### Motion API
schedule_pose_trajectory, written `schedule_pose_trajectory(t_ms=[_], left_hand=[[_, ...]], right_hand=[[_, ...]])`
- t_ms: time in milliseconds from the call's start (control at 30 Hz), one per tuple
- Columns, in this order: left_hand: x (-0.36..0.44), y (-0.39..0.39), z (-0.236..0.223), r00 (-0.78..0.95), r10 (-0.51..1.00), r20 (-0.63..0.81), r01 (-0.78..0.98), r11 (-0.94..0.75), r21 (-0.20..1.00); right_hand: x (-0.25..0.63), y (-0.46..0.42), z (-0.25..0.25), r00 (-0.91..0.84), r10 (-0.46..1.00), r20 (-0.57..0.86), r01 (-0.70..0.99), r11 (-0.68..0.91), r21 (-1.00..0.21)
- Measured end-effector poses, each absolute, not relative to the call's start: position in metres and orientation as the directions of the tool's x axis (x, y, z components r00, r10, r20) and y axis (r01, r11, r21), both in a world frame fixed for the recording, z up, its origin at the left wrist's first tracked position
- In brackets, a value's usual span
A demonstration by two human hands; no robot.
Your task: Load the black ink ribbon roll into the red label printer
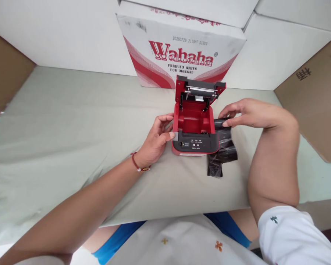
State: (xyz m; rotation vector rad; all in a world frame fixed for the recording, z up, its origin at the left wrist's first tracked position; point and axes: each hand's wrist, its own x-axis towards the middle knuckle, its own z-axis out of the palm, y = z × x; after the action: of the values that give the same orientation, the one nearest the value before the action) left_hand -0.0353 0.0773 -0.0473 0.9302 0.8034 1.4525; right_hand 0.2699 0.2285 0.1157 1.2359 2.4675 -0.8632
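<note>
A small red and black label printer stands on the cloth-covered surface, its lid raised and its red paper bay bare. My left hand grips the printer's left side, thumb on the grey tab at the front corner and fingers curled against the wall. Close along the printer's right side lies a crumpled, shiny black plastic wrap with a rolled upper end. My right hand pinches that upper end between thumb and fingers; part of the wrap is hidden beside the printer.
Behind the printer stands a white and red water carton. White boxes line the back. Brown cardboard boxes bound the left and right sides. A wrinkled pale green cloth covers the surface, whose front edge is near my lap.
</note>
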Motion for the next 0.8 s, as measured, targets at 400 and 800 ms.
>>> schedule_pose_trajectory(t_ms=[400,800], left_hand=[[-0.038,0.078,-0.052,0.010,0.992,0.127,-0.426,-0.111,0.898],[-0.036,0.078,-0.051,-0.005,0.992,0.130,-0.402,-0.121,0.907]], right_hand=[[0.280,0.205,0.148,-0.694,0.589,-0.414,0.717,0.617,-0.324],[0.181,0.166,0.115,-0.716,0.681,-0.155,0.686,0.645,-0.335]])
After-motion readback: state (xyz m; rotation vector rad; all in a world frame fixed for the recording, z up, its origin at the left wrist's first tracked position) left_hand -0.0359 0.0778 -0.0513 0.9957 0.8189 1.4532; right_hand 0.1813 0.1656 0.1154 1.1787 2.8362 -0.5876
